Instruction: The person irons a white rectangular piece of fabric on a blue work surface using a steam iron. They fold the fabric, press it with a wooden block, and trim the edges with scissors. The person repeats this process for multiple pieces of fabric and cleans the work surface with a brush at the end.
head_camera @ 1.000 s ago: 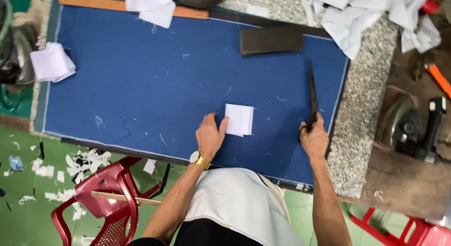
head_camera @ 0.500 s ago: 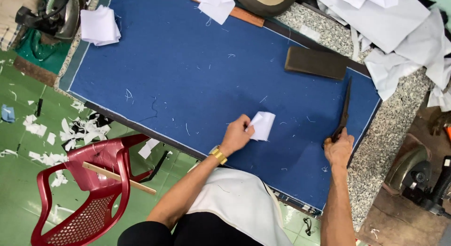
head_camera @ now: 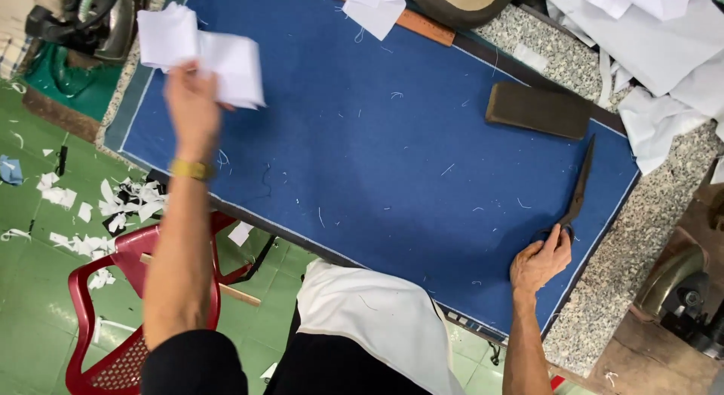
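Resting nearest me, the right hand (head_camera: 540, 263) curls loosely over the handles of the scissors (head_camera: 577, 187); their long blades point away toward the dark block (head_camera: 537, 109). Further off, the left hand (head_camera: 192, 108) is pinched shut on a white cloth piece (head_camera: 234, 67), raised by the blue mat's (head_camera: 377, 153) far-left corner.

Your left hand (head_camera: 192, 108) is raised over the far left corner of the mat (head_camera: 362, 153), with cloth pieces (head_camera: 200, 48) in its grip. Your right hand (head_camera: 539, 263) rests on the mat's near right corner, on the handles of the scissors (head_camera: 577, 191), whose blades point away from you. Beyond the blade tips lies a flat block (head_camera: 537, 110). A ruler (head_camera: 426, 27) lies along the far edge. Left of the table and below it stands a chair (head_camera: 105, 319), with scraps (head_camera: 98, 214) on the floor around it. Heaped cloth (head_camera: 664, 55) lies at the far right.
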